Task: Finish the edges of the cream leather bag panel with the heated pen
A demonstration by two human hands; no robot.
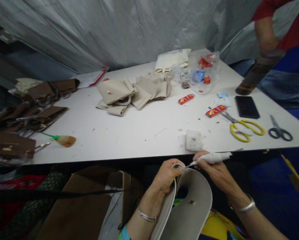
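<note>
The left hand (167,176) has its fingers (179,168) pinched shut on the top rim of a curved cream leather-like panel (193,213) with a small metal stud in it. The right hand (216,170) is clenched round a thin pointed tool with a white-taped handle (214,157), tip touching that same rim right beside the left thumb.

The panel sits down in the person's lap and bends over in an arch. To me it looks light, floppy but springy, and smooth enough to slide, so I'd grip it at the edge close to the tool tip, like here. Grab it lower and I reckon it'd just flop.

Just beyond the panel is the edge of the white table (139,133), with a little clear plastic packet (194,140) nearest. Further right of the panel are yellow-handled scissors (246,128), and well beyond it a heap of matching cream pieces (136,91).
</note>
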